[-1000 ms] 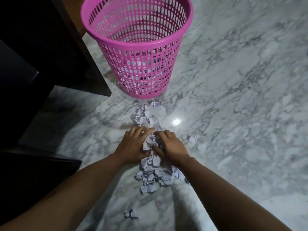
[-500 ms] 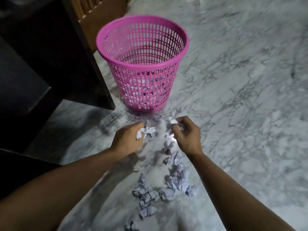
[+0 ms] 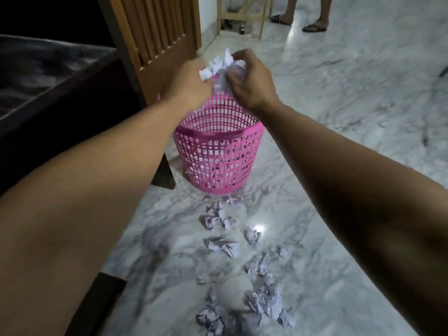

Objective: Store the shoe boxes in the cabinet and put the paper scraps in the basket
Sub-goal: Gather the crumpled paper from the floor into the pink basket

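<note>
Pink basket [image 3: 218, 151] under paper-clutching hands [image 3: 249, 83].

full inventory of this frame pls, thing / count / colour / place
basket: one, pink, upright on the floor at centre
held paper scraps: a bunch, white, between both hands above the basket
paper scraps on floor: many, count unclear, white-grey, scattered on the near side of the basket
floor: grey-white marble
dark furniture: black, left side
slatted wooden panel: one, brown, behind the basket at left
wooden frame: light wood, far top
second person's feet: two, in sandals, far top right
left hand: closed on scraps
right hand: closed on scraps
</note>
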